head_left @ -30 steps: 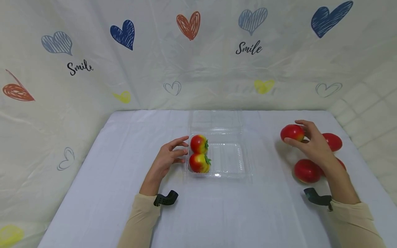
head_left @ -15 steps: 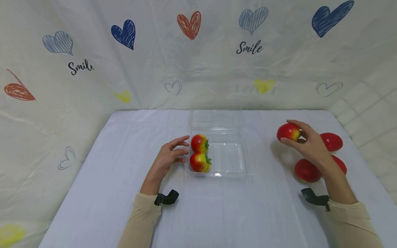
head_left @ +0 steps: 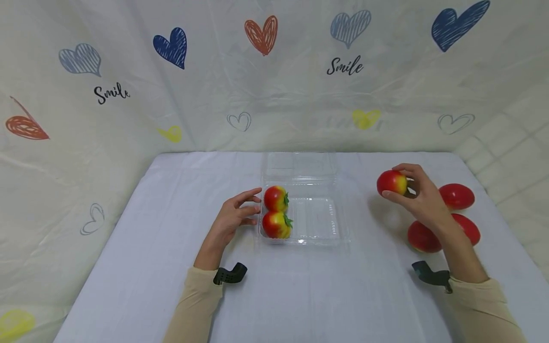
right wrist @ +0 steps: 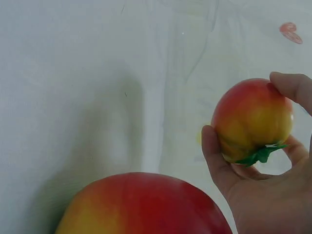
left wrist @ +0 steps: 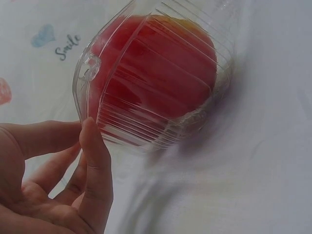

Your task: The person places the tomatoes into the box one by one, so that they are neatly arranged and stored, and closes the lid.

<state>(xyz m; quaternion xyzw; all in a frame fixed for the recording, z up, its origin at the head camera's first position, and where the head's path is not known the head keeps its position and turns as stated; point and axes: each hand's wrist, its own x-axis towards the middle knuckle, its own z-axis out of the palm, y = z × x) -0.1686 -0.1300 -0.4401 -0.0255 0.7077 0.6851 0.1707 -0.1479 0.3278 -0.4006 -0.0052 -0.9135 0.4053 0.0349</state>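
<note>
A clear plastic clamshell box (head_left: 310,219) lies with its lid back at mid-table. Two red-and-yellow fruits (head_left: 276,225) with green leafy caps fill its left side, one behind the other. Fingertips of my left hand (head_left: 229,216) touch the box's left wall, loosely bent; in the left wrist view they meet the rim, with a red fruit (left wrist: 161,78) behind the plastic. Over the table at the right, my right hand (head_left: 418,197) grips another such fruit (head_left: 391,182) between thumb and fingers. Its green cap (right wrist: 263,153) faces the palm in the right wrist view.
Three more red fruits rest at the right: one fruit (head_left: 456,196) behind, one fruit (head_left: 423,237) in front and one fruit (head_left: 468,228) partly behind my forearm. White cloth covers the table (head_left: 300,295). A heart-printed curtain (head_left: 296,85) hangs behind.
My right hand, with the fruit in its grip, has moved a little left, away from the other fruits. My left hand and the box have stayed in place.
</note>
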